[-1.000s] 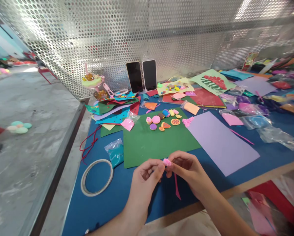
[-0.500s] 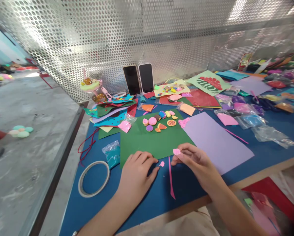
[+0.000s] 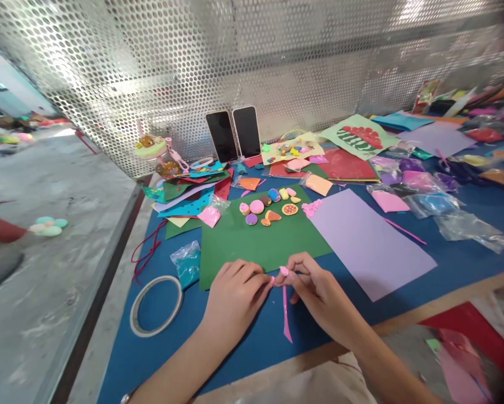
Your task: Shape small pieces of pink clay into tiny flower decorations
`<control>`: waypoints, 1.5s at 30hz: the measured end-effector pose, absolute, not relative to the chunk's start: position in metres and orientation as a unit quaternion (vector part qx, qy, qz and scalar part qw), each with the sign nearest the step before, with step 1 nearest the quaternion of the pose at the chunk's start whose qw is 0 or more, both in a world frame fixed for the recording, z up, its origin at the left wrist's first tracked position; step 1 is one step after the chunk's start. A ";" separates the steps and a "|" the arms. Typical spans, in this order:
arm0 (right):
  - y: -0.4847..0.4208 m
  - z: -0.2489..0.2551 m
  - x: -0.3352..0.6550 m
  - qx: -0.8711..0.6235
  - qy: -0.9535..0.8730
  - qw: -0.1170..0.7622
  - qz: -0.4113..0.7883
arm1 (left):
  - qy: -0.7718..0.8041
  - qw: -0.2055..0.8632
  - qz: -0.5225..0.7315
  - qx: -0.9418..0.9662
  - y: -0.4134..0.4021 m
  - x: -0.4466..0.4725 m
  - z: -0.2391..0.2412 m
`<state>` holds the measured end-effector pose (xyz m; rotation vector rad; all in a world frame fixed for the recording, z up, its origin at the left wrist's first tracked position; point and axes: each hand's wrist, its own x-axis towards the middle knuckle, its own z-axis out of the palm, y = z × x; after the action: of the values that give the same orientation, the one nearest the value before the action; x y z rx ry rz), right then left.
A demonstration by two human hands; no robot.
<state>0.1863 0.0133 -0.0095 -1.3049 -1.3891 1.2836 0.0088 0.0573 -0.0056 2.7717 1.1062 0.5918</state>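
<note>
Brought the right hand point(image 3: 308, 282), clamped on a pink clay lump point(image 3: 284, 270), nearer the left hand point(image 3: 236, 294), pinched on a smaller pink scrap point(image 3: 272, 280) at the table point(image 3: 260, 348). Seemingly yet to shape both; beyond, already have miniature clay foods point(image 3: 273, 215) on green paper point(image 3: 247, 244).

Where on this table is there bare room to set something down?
Free: the green sheet between the clay pieces and left hand; the lilac sheet beside the right hand. Crowded: the blue table along its back and right, with papers and bags.
</note>
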 end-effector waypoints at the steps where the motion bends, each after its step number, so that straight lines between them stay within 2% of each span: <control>1: 0.013 -0.010 0.187 -0.521 -0.554 0.406 0.507 | 0.354 0.038 0.193 0.915 0.057 0.009 -0.006; 7: 0.014 -0.010 0.186 -0.529 -0.552 0.408 0.499 | 0.303 -0.052 0.164 0.937 0.057 0.009 -0.007; 11: 0.016 -0.009 0.185 -0.529 -0.556 0.406 0.497 | 0.275 -0.054 0.151 0.948 0.061 0.012 -0.006; 20: 0.014 -0.013 0.183 -0.525 -0.571 0.414 0.476 | 0.291 0.012 0.163 0.943 0.064 0.008 -0.004; 26: 0.014 -0.018 0.181 -0.530 -0.594 0.411 0.445 | 0.314 0.059 0.213 0.923 0.059 -0.002 -0.005; 38: 0.009 -0.016 0.178 -0.534 -0.571 0.424 0.457 | 0.427 0.253 0.237 0.835 0.058 -0.007 0.005; 45: 0.009 -0.014 0.168 -0.527 -0.586 0.413 0.457 | 0.432 0.239 0.203 0.845 0.061 -0.011 0.001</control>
<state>0.1684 0.0087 -0.0137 -1.3254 -1.4728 1.1503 -0.0106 0.0606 0.0006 2.3151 1.1840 0.5563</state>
